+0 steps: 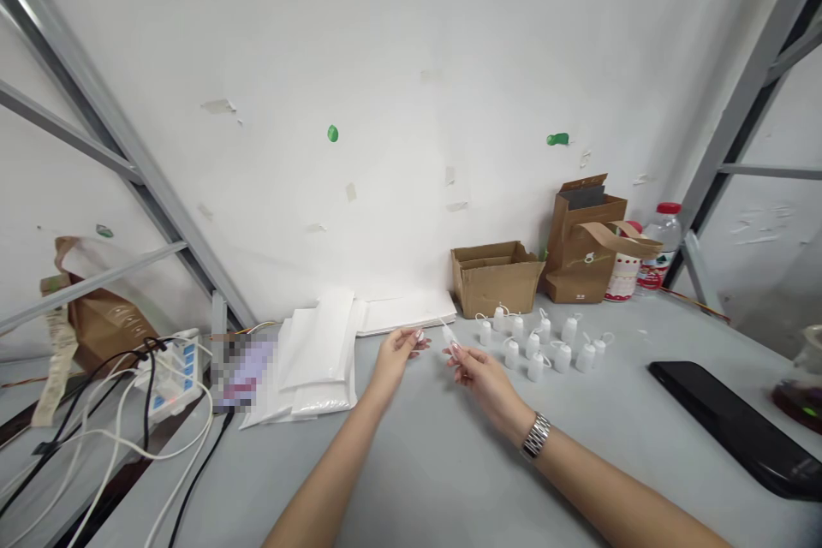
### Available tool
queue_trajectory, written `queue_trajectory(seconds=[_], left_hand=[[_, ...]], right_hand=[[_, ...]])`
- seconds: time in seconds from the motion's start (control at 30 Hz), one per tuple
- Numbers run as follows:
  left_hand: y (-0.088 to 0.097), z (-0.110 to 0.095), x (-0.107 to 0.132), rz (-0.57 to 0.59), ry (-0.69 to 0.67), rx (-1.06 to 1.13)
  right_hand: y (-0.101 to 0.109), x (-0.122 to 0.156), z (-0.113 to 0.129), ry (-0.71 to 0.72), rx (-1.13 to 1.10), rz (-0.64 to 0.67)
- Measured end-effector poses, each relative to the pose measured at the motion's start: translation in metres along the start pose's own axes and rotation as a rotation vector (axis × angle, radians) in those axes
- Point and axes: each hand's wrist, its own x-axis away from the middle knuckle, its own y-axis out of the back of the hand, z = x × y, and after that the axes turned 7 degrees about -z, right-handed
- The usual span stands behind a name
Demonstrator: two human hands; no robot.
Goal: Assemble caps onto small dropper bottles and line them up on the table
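My right hand (472, 368), with a metal-band watch at the wrist, pinches a small white bottle (449, 336) between thumb and fingers. A thin pale strip or tip points up and left from the bottle. Just left of it is my left hand (403, 344), its thumb and fingertips pressed together. Whether anything small sits in that pinch I cannot make out. The hands are apart, above the grey table. To the right of my right hand stand several small white bottles (535, 368), upright, with thin white loops at their tops.
Behind the bottles stands an open cardboard box (494, 289), beside a brown paper bag (581, 261) and a red-capped bottle (664, 235). White padded envelopes (314, 351) lie left. Cables and a power strip (176, 381) crowd the far left; a black tray-like object (732, 428) lies right.
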Motion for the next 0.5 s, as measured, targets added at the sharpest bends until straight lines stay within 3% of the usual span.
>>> queue_trajectory(seconds=[0.13, 0.33, 0.5], left_hand=[[0.001, -0.004, 0.018, -0.031, 0.242, 0.409], [-0.002, -0.006, 0.023, -0.006, 0.19, 0.438], [-0.002, -0.003, 0.024, -0.039, 0.271, 0.608]], right_hand=[[-0.002, 0.005, 0.002, -0.023, -0.006, 0.114], [-0.006, 0.01, 0.003, 0.005, 0.062, 0.184], [-0.005, 0.011, 0.002, 0.011, 0.129, 0.208]])
